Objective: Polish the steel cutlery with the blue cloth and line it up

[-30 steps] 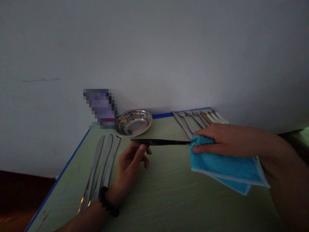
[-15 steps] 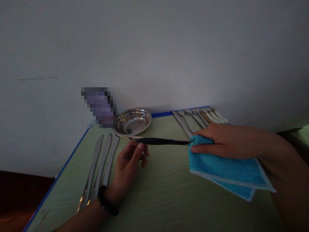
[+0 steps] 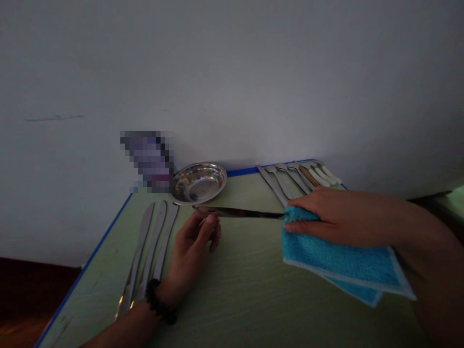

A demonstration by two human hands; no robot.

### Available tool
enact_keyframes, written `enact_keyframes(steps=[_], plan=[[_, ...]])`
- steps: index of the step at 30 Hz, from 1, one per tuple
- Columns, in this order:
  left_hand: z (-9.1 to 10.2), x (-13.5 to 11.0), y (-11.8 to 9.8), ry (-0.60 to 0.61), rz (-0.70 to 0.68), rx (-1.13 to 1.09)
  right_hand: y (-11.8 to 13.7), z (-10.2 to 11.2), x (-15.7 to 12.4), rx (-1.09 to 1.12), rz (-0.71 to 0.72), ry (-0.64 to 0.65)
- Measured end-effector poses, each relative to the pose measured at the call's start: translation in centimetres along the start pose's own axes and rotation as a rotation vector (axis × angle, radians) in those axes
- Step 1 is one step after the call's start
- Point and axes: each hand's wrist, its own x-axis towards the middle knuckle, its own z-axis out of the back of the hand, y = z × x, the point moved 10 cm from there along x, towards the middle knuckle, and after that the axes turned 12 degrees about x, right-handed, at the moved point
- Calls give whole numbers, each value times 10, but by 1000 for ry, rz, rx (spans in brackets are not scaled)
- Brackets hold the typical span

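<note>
My left hand pinches one end of a table knife and holds it level above the green table. My right hand grips a folded blue cloth closed around the knife's other end. Three more knives lie side by side on the table, just left of my left hand. A black bead bracelet sits on my left wrist.
A shallow steel bowl stands at the back against the white wall, beside a blurred bottle-like object. A row of several spoons and other cutlery lies at the back right. Blue tape edges the table.
The cloth and my right hand have slid slightly left along the knife. The knife's left end has tilted a little, catching more light. My left hand has shifted slightly left.
</note>
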Motion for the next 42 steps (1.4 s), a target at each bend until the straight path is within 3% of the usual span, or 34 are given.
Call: enact_keyframes(steps=[21,42], plan=[[5,1,7,-65,92,-54,10,1,5,-80,20,-63],[-1,1,3,-20,90,-23,13,1,4,-61,10,-129]])
